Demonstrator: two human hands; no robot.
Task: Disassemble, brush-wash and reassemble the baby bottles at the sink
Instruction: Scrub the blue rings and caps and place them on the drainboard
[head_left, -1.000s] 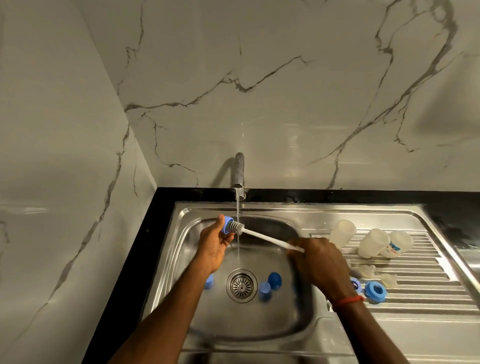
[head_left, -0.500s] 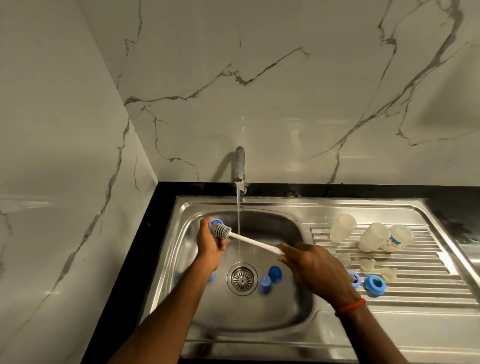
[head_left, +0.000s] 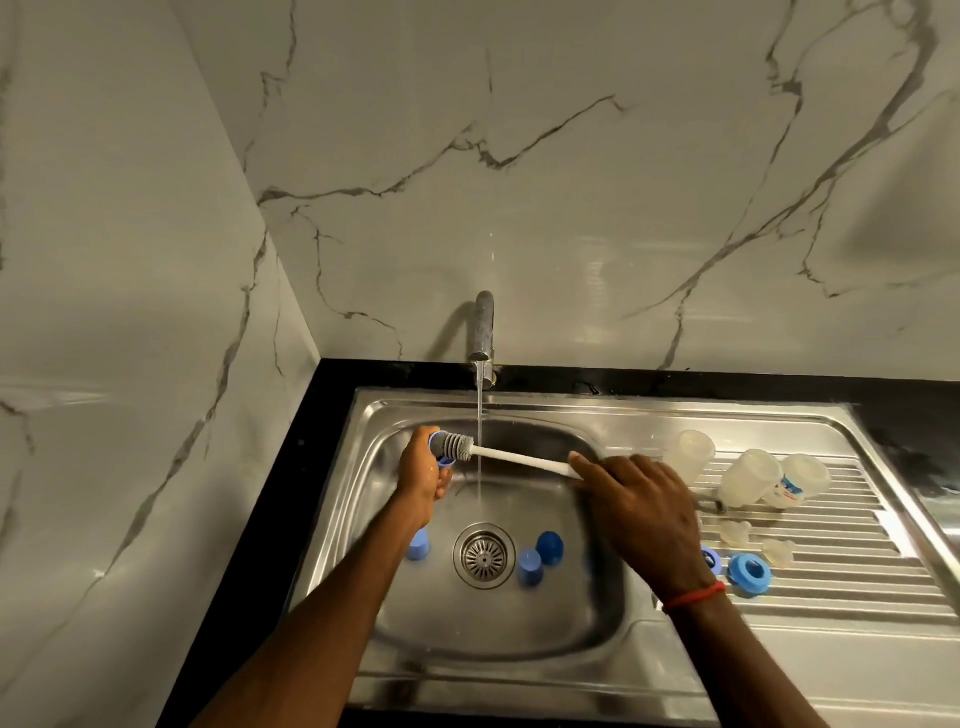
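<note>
Steel sink (head_left: 519, 639), tap (head_left: 484, 322) running, holds 3 blue caps (head_left: 529, 566) by drain (head_left: 484, 556). L hand (head_left: 423, 475) grips blue ring (head_left: 434, 442) against brush (head_left: 519, 458); R hand (head_left: 639, 499) grips its handle. 3 bottles (head_left: 748, 478) on drainboard (head_left: 831, 577).

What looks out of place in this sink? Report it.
Nothing is damaged or spilled. Three blue caps lie loose in the sink basin near the drain, which looks like ordinary mid-wash disorder.

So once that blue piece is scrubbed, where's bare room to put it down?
Free: the front strip of the drainboard, between the blue rings and the sink front rim, and the basin floor nearer than the drain. Crowded: the drainboard's rear with three bottles, then teats; three blue caps flank the drain.
</note>
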